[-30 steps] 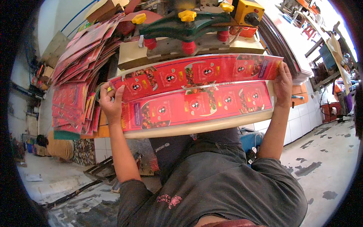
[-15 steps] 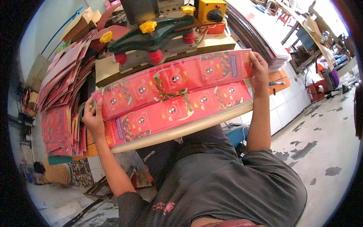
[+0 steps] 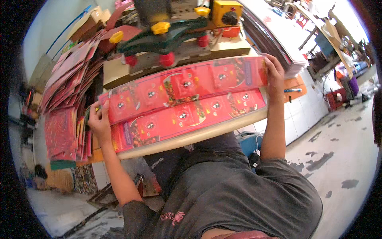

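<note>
A long red printed strip (image 3: 187,84), glossy like plastic film, stretches between my two hands. My left hand (image 3: 100,124) pinches its left end, thumb on top. At the far right corner, my right hand (image 3: 273,73) grips the other end, with fingers partly hidden. Below it lies a similar red printed sheet (image 3: 179,118), partly covered by the strip, on a pale board (image 3: 195,140) with a rounded front edge. Just beyond the strip stands a machine with a dark green clamp bar (image 3: 167,38), yellow knobs (image 3: 160,28) and red feet (image 3: 166,59).
Stacks of red printed sheets (image 3: 69,83) lean at the left, with more flat red packs (image 3: 59,133) in front. A yellow control box (image 3: 227,14) with a black knob sits behind the machine. A tall pile of sheets (image 3: 274,36) rises at the back right.
The whole scene has shifted slightly down and right in the picture. Both hands keep their hold on the red strip, which stays nearly in the same place over the board.
</note>
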Action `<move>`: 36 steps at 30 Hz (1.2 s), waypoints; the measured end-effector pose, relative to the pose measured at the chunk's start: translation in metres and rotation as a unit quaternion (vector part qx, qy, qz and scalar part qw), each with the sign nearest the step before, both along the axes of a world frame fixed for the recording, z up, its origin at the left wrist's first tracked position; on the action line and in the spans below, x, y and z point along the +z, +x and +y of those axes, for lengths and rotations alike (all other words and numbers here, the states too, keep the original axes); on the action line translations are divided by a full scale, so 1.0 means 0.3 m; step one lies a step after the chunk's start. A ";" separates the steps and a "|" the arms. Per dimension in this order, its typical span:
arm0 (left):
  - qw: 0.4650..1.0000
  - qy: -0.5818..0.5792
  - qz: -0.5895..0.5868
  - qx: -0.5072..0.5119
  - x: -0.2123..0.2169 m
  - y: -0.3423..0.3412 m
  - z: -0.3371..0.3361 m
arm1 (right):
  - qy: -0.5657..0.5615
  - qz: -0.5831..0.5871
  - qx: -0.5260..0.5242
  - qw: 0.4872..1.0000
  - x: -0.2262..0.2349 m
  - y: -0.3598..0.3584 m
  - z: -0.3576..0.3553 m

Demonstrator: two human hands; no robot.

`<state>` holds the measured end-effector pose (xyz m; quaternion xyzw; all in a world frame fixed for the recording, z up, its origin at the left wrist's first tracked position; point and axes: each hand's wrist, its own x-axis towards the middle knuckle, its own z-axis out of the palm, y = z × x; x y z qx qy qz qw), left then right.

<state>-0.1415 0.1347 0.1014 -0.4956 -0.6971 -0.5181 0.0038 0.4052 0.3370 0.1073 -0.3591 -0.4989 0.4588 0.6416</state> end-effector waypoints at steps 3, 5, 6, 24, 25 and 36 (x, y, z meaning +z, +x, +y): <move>0.997 0.070 -0.014 -0.041 -0.018 0.003 0.008 | 0.028 -0.099 -0.076 0.992 -0.024 0.021 0.013; 0.994 0.096 0.012 -0.044 -0.021 0.008 0.019 | 0.058 -0.123 -0.093 0.986 -0.030 0.018 0.016; 0.992 0.107 -0.026 -0.059 -0.020 0.030 0.031 | 0.070 -0.123 -0.102 0.985 -0.030 0.020 0.012; 0.993 0.120 -0.009 -0.010 -0.004 0.025 0.000 | 0.391 -0.454 0.023 0.801 0.374 -0.664 -0.283; 0.991 0.130 -0.030 -0.027 -0.016 0.021 -0.002 | 0.409 -0.459 0.068 0.786 0.387 -0.744 -0.292; 0.992 0.114 -0.024 -0.043 0.011 0.035 0.000 | 0.525 -0.512 0.181 0.656 0.341 -1.228 -0.178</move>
